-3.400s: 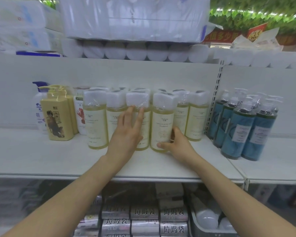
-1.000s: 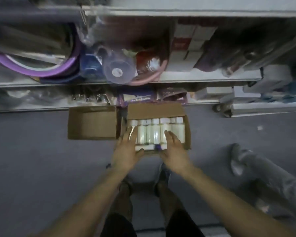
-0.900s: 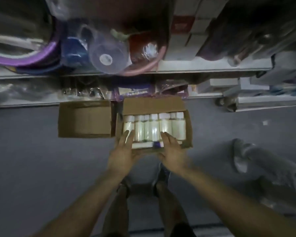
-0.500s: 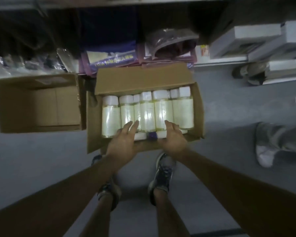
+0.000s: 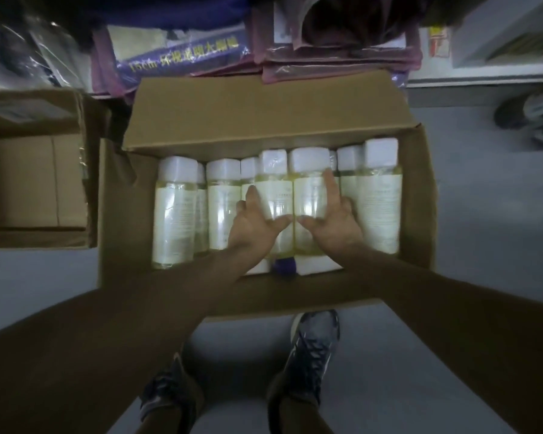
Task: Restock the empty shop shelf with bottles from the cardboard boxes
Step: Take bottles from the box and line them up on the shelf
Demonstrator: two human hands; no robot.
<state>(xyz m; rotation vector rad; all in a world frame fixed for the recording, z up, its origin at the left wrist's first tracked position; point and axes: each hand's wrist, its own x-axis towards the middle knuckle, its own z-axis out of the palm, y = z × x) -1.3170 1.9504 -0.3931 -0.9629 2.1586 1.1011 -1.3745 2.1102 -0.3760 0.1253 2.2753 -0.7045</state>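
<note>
An open cardboard box (image 5: pixel 264 114) on the floor holds several pale yellow bottles with white caps, lying side by side. Both my hands are inside it. My left hand (image 5: pixel 251 227) wraps a middle bottle (image 5: pixel 273 173), fingers down its left side and thumb across its front. My right hand (image 5: pixel 333 227) wraps the neighbouring bottle (image 5: pixel 309 189), fingers along its right side and thumb on its front. Other bottles lie to the left (image 5: pixel 174 214) and to the right (image 5: pixel 380 195). The shop shelf above is out of view.
An empty open cardboard box (image 5: pixel 35 183) stands to the left, touching the full one. Packaged goods (image 5: pixel 182 54) fill the bottom shelf behind the boxes. My shoes (image 5: pixel 314 349) stand just in front of the box. Another person's shoe (image 5: pixel 530 117) is at the right.
I have turned from the shelf down to the box on the floor and bent closer. Both hands moved from the box's near edge onto the two middle bottles.
</note>
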